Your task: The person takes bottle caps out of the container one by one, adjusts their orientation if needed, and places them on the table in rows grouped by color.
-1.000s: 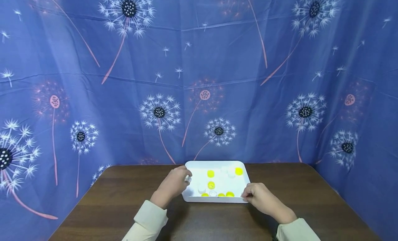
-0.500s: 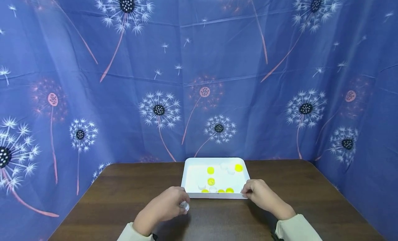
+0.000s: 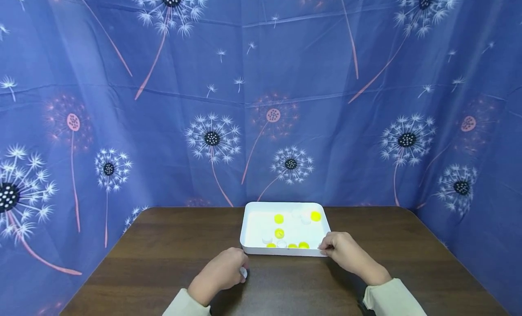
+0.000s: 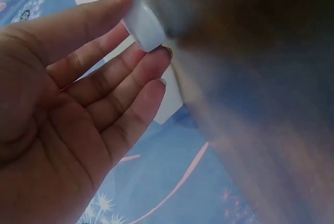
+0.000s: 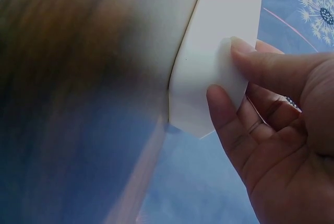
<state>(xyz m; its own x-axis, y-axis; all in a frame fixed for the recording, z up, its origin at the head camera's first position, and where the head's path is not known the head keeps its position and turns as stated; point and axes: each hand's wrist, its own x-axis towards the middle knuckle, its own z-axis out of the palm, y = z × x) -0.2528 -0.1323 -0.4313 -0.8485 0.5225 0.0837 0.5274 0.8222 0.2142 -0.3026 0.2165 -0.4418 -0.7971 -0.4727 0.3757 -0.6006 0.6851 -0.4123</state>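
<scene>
A white round bottle cap (image 4: 145, 24) is pinched between the thumb and fingers of my left hand (image 3: 224, 270). That hand is low over the table, in front of the tray's near left corner; in the head view it covers most of the cap. My right hand (image 3: 344, 252) grips the near right corner of the white tray (image 3: 261, 251). From the right wrist, its thumb (image 5: 271, 70) lies on the tray's outer wall. Inside the tray lie several yellow caps (image 3: 279, 233) and several whitish ones (image 3: 267, 240), some partly hidden behind the near wall.
The brown wooden table (image 3: 175, 243) extends on both sides of the tray and in front of it. Behind it hangs a blue curtain (image 3: 326, 125) with a dandelion print, close to the table's far edge and the tray's back.
My left hand has come from the tray's left rim toward me, carrying the white bottle cap down close to the table. The right hand has stayed at the tray's corner.
</scene>
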